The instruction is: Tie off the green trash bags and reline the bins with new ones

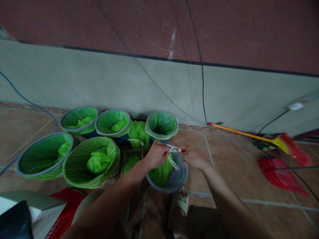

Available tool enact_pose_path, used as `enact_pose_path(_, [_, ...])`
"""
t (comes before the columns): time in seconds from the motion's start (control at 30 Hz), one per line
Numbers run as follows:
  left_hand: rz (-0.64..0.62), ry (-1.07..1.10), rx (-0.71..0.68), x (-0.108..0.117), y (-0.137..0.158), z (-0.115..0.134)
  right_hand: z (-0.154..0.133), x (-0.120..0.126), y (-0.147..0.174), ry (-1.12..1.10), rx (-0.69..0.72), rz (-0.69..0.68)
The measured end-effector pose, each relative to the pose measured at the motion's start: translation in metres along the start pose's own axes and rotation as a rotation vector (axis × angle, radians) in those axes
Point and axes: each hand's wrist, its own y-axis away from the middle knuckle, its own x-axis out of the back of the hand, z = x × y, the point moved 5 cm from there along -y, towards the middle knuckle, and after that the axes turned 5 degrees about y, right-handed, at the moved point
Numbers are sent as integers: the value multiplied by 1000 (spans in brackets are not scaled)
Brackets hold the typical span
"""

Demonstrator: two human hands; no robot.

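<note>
My left hand (156, 154) and my right hand (193, 157) are both pinched on the white drawstring (173, 153) of a green bag (161, 172). The bag sits inside a grey-blue bin (178, 182) on the tiled floor in front of my foot. The string stretches between the two hands above the bin, with a loose end hanging down over the bag.
Several bins lined with green bags (91, 162) stand to the left along the grey wall. A tied green bag (139, 132) lies among them. A yellow-handled broom (281, 142) and red dustpan (280, 176) lie at right. A red crate (65, 209) is at lower left.
</note>
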Motion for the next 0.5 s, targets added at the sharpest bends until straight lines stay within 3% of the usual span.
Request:
enact_pose_path(0.1, [57, -137, -215, 6, 3, 13, -19, -4, -2, -101, 112, 57])
enact_pose_path(0.2, [171, -172, -306, 14, 6, 16, -40, -13, 1, -194, 216, 7])
enact_pose_path(0.33, [336, -129, -291, 17, 10, 13, -48, -18, 4, -290, 166, 7])
enact_pose_path(0.5, [476, 53, -154, 17, 12, 8, -44, -16, 6, -340, 121, 0])
